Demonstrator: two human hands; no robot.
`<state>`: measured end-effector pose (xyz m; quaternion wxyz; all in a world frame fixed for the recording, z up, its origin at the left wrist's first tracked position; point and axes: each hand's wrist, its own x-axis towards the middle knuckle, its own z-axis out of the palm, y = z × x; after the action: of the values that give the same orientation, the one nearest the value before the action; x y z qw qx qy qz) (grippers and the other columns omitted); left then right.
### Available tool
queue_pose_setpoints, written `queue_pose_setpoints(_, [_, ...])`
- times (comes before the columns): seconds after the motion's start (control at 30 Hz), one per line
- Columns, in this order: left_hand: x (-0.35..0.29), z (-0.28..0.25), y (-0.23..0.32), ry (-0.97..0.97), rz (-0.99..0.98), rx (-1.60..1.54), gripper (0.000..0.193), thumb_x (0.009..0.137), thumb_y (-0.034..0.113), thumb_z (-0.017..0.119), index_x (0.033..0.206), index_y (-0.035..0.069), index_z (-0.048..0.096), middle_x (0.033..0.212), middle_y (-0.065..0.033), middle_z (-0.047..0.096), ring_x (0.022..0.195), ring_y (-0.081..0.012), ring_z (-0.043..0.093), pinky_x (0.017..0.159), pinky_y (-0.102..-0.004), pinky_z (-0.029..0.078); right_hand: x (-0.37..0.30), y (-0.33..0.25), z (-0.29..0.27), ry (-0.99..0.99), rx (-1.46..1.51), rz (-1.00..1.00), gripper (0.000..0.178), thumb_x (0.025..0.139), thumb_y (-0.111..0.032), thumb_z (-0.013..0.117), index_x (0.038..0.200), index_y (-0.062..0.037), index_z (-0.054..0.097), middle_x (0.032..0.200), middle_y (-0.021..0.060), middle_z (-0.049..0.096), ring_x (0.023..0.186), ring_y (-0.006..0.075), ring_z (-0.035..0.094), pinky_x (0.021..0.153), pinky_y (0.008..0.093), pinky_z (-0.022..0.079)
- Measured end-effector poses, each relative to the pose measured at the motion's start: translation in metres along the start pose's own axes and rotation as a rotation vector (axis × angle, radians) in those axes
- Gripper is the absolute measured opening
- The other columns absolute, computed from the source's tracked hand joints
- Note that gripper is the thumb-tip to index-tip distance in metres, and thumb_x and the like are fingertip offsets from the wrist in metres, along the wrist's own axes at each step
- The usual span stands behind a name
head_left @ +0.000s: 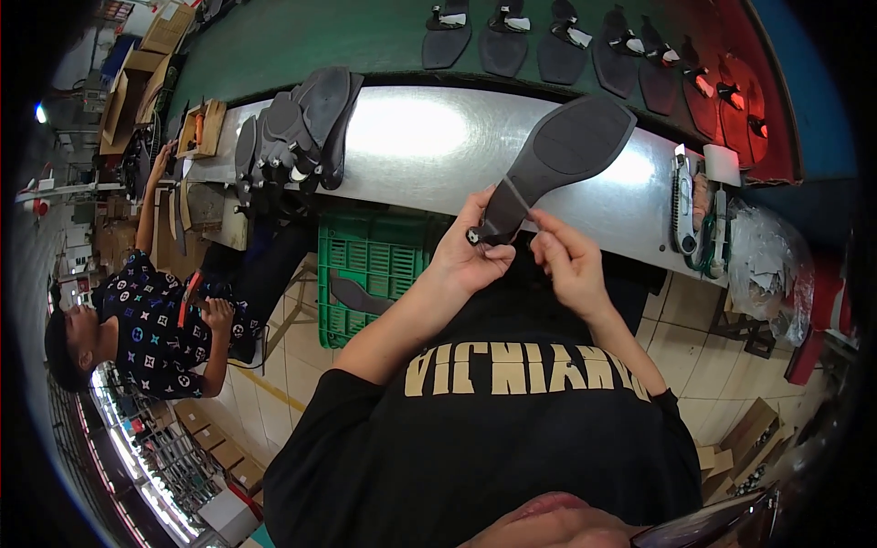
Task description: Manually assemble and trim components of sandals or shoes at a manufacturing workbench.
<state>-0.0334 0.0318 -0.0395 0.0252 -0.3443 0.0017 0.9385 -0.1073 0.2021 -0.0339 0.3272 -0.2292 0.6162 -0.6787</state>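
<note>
A dark grey sandal (577, 139) is held up over the metal bench edge, its sole facing me and its toe pointing up to the right. My left hand (468, 256) is closed round its heel end, where a strap and a small shiny round piece show. My right hand (571, 269) is closed in a pinch, its fingertips at the sandal's right edge near the narrow waist. Whatever lies between those fingertips is too small to make out. Left of my hands, a heap of dark sandals (290, 128) rests on the metal bench (411, 137).
Beyond the bench, a green belt (301, 41) carries a row of sandals (562, 46). At right lie a utility knife (683, 201), a thread spool (702, 196), green-handled scissors (717, 237) and a clear plastic bag (769, 265). A green crate (343, 247) stands below; a co-worker (151, 320) is at left.
</note>
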Motion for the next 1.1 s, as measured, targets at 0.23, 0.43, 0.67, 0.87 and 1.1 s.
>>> queue_pose_setpoints(0.23, [-0.006, 0.015, -0.006, 0.143, 0.895, 0.721, 0.074, 0.101, 0.061, 0.024, 0.078, 0.002, 0.063, 0.072, -0.0069, 0.065, 0.06, -0.0117, 0.055, 0.055, -0.0241, 0.043, -0.006, -0.024, 0.006, -0.321, 0.274, 0.426, 0.063, 0.1, -0.013, 0.048, 0.155, -0.0125, 0.016, 0.072, 0.0028, 0.057, 0.053, 0.0047, 0.045, 0.045, 0.0163, 0.034])
queue_pose_setpoints(0.43, [-0.01, 0.009, -0.007, 0.051, 1.07, 0.975, 0.09, 0.097, 0.068, 0.011, 0.075, -0.001, 0.064, 0.072, -0.0084, 0.067, 0.065, -0.0125, 0.06, 0.067, -0.0242, 0.048, -0.006, -0.022, 0.01, -0.25, 0.523, 0.479, 0.052, 0.101, -0.015, 0.047, 0.149, -0.0062, 0.031, 0.069, 0.0022, 0.053, 0.053, 0.0049, 0.044, 0.043, 0.017, 0.033])
queue_pose_setpoints(0.67, [-0.021, 0.015, 0.0, 0.029, 1.083, 1.011, 0.101, 0.089, 0.076, -0.002, 0.074, 0.0, 0.062, 0.072, -0.0078, 0.065, 0.068, -0.0144, 0.058, 0.072, -0.0237, 0.045, -0.008, -0.025, 0.002, -0.198, 0.181, 0.296, 0.033, 0.098, -0.012, 0.051, 0.128, 0.0004, 0.056, 0.071, 0.004, 0.059, 0.054, 0.0071, 0.052, 0.045, 0.0205, 0.04])
queue_pose_setpoints(0.87, [-0.029, 0.022, 0.007, 0.004, 1.052, 1.071, 0.109, 0.083, 0.081, -0.007, 0.075, -0.001, 0.064, 0.072, -0.0081, 0.066, 0.068, -0.0148, 0.06, 0.072, -0.0232, 0.046, -0.005, -0.024, 0.021, -0.019, -0.576, -0.396, 0.02, 0.084, 0.007, 0.059, 0.102, 0.0008, 0.066, 0.075, 0.0131, 0.062, 0.061, 0.0236, 0.06, 0.055, 0.03, 0.047])
queue_pose_setpoints(1.1, [-0.023, 0.017, 0.019, -0.019, 0.923, 0.757, 0.1, 0.084, 0.084, 0.004, 0.08, 0.003, 0.063, 0.07, -0.0054, 0.064, 0.061, -0.0143, 0.055, 0.064, -0.0253, 0.045, -0.012, -0.037, 0.026, -0.179, -0.574, -0.497, 0.018, 0.082, 0.006, 0.062, 0.099, 0.0001, 0.066, 0.072, 0.0123, 0.061, 0.06, 0.0246, 0.06, 0.054, 0.0321, 0.046])
